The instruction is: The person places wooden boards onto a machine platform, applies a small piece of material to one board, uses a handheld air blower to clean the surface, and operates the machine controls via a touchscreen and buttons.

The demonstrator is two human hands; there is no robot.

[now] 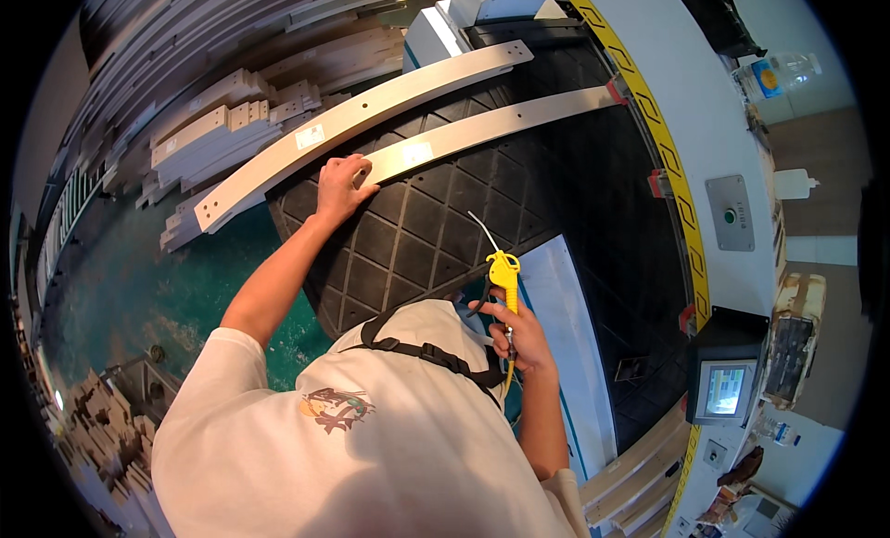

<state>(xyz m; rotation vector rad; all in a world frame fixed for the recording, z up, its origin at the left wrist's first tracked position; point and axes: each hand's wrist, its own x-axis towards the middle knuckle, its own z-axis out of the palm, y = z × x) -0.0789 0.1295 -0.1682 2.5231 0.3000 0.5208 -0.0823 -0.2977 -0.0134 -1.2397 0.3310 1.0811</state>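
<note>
While the left hand is pinching the near end of the inner curved wooden slat between thumb and fingers, the right hand is closing around the handle of a yellow air blow gun; whether the trigger is being pressed, cannot tell. The inner slat is lying across a black diamond-grooved mat, its far end reaching a small red block by the yellow-marked strip; contact there is not showing clearly. A wider curved slat is running alongside on the left, both pieces bearing white labels and drilled holes.

Handling, judged: the inner slat is looking stiff, fairly light and not fragile, though its corners are probably inviting dents. Its smooth face is likely offering modest friction, so opposite long edges are seeming the surest hold, with mid-length suiting balance.
</note>
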